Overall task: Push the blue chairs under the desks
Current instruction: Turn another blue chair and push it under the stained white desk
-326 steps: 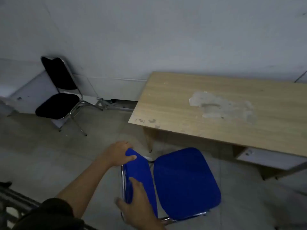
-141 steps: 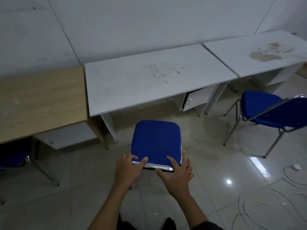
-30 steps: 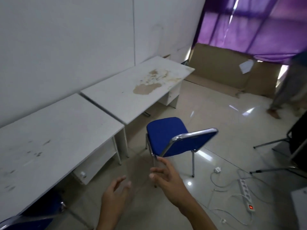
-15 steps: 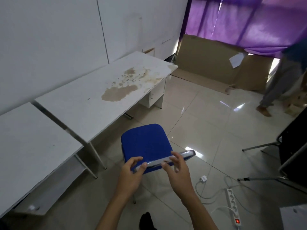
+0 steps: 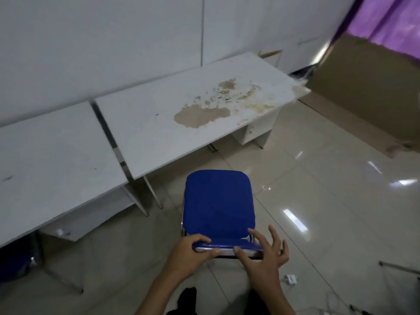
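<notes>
The blue chair stands just in front of the stained desk, not under it. The left hand grips its backrest; the right hand touches it, fingers spread. Next, probably a push forward.

Open tiled floor lies right of the blue chair. Ahead, the space under the stained white desk stands open between its thin left legs and the drawer unit (far right end). A white plug lies near the right hand.
</notes>
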The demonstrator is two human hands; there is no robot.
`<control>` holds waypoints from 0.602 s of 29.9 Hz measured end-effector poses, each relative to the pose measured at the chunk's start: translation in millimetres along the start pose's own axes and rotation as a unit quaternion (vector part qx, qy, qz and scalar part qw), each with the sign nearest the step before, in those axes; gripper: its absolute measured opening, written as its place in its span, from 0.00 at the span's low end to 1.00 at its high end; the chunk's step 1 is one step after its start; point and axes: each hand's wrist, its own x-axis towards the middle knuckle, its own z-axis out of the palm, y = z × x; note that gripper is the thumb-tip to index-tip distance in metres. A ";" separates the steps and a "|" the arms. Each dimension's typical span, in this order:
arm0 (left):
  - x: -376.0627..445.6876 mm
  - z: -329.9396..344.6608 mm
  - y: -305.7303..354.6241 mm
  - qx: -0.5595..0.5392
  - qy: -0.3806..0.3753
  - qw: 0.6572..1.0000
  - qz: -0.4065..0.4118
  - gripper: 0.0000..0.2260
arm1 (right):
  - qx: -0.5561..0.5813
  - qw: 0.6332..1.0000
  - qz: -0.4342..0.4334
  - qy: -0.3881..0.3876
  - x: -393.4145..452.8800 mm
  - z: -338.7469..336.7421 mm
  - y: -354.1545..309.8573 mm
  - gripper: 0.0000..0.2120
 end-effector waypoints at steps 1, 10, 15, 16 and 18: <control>3.7 6.9 4.3 -0.011 0.018 1.000 -0.011 0.29 | -0.001 1.000 -0.009 -0.022 9.3 -6.7 0.2 0.30; 33.0 87.0 57.0 -0.068 0.149 0.985 -0.055 0.27 | -0.028 0.988 -0.062 -0.140 112.0 -74.9 -1.8 0.25; 48.5 128.8 91.2 -0.079 0.201 0.975 -0.059 0.25 | -0.062 0.974 -0.124 -0.179 169.4 -103.5 9.0 0.25; 51.5 137.0 97.1 -0.085 0.213 0.972 -0.060 0.24 | -0.067 0.971 -0.134 -0.188 179.3 -108.2 10.5 0.25; 59.4 149.6 106.1 -0.097 0.237 0.965 -0.062 0.23 | -0.068 0.965 -0.155 -0.199 198.6 -114.6 11.3 0.26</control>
